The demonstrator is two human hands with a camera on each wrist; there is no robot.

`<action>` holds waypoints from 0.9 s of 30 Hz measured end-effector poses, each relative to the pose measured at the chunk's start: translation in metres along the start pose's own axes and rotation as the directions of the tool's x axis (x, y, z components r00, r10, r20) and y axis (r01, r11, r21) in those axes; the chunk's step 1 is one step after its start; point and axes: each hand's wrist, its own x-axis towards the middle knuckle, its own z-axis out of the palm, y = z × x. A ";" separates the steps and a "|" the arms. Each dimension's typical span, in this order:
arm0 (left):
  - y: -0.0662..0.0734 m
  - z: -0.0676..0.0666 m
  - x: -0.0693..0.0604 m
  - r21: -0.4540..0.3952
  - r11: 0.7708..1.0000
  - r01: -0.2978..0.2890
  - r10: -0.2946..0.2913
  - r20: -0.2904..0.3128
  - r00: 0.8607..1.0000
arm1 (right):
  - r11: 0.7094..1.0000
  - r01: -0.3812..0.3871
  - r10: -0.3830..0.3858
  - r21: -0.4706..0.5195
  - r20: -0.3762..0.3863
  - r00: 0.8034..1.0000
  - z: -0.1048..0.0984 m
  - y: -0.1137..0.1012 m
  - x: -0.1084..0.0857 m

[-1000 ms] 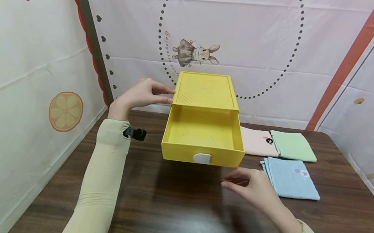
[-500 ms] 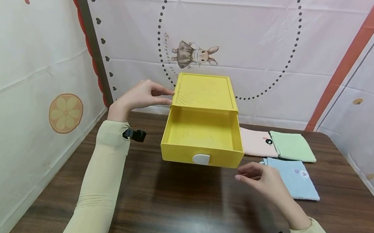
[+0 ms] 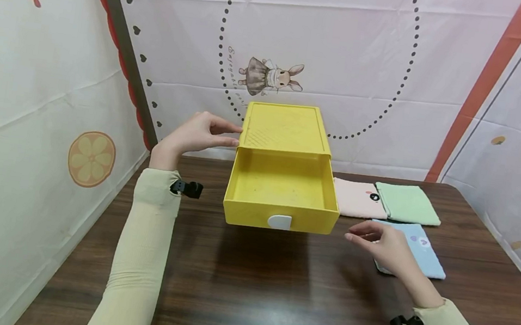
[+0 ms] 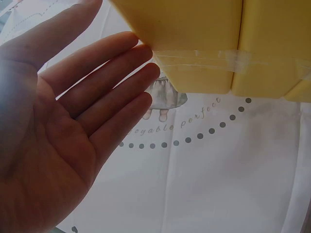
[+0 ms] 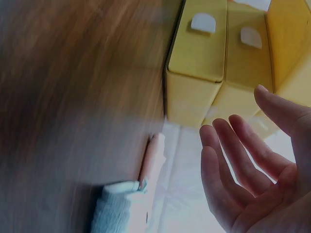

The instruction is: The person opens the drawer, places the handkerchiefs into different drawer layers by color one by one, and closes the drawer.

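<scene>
A yellow drawer unit [image 3: 285,127] stands on the table, its top drawer [image 3: 285,179] pulled out and bare inside, with a white knob [image 3: 279,221] on the front. My left hand [image 3: 201,131] rests its fingertips against the unit's left side; in the left wrist view the fingers [image 4: 112,73] are straight. To the right of the drawer, my right hand [image 3: 390,248] hovers in front of a folded blue towel [image 3: 419,246] and partly covers it. Its fingers are loosely bent with nothing between them. The right wrist view shows two lower drawers [image 5: 197,48] under the pulled-out one.
Behind the blue towel lie a folded pink towel [image 3: 359,200] and a folded green towel [image 3: 408,204]. The dark wooden table [image 3: 247,303] is bordered by printed cloth walls [image 3: 343,58] at the back and sides.
My right hand has moved away from below the drawer's front right corner, to the right and slightly farther back, over the blue towel's near-left part. The left hand stays at the unit's side.
</scene>
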 end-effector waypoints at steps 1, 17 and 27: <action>0.000 0.000 0.000 0.001 1.000 0.000 0.000 -0.001 1.000 | 1.000 -0.010 0.010 0.001 0.002 1.000 -0.001 0.002 0.001; -0.002 0.000 -0.001 0.004 1.000 -0.005 0.005 0.004 1.000 | 0.996 -0.087 0.087 -0.014 0.008 0.996 -0.018 0.034 0.009; 0.000 -0.001 0.000 0.000 1.000 -0.011 0.011 0.004 1.000 | 0.993 -0.107 0.108 -0.051 0.013 0.994 -0.035 0.051 0.011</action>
